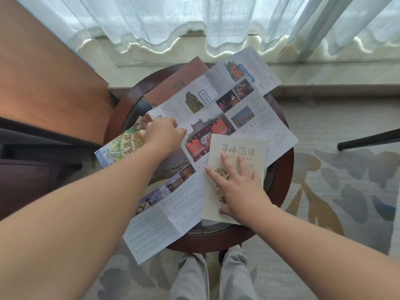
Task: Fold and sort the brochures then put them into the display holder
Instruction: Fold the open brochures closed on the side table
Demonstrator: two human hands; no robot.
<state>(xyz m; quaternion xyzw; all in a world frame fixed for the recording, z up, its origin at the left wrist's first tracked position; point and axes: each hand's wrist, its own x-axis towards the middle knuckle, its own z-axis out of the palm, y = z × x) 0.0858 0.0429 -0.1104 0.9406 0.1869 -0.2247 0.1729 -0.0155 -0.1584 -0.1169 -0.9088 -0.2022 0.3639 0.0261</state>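
Four paper items piled on one round table (285, 182), so clearly early in the job: folding stage, nothing sorted, no display holder anywhere in view.

Biggest by far: a big opened brochure (249, 118), photos and text, sprawled diagonally from 7 o'clock off the near rim to 1 o'clock past the far rim. Peeking out from under it at 11 o'clock, a brown brochure (173, 83) with a green emblem. At 9 o'clock, a colourful illustrated brochure (116, 148), also partly buried. On top of the big one at 4 o'clock, a cream brochure (238, 148) with brown lettering, folded shut by the look of it.

Left hand (162, 134) out at about 10 o'clock, knuckles up, fingers curled and seemingly pinching the big opened brochure's left edge, forearm stretched long over the near side. Right hand (240, 191) flat on the cream brochure, fingers spread wide and straight, pressing down rather than gripping.

Best guess for next: get the cream one off first, then bring that pinched edge over along the existing creases, corners lined up. Risk-wise: overhanging ends sliding off the table, or dragging the buried brochures along.
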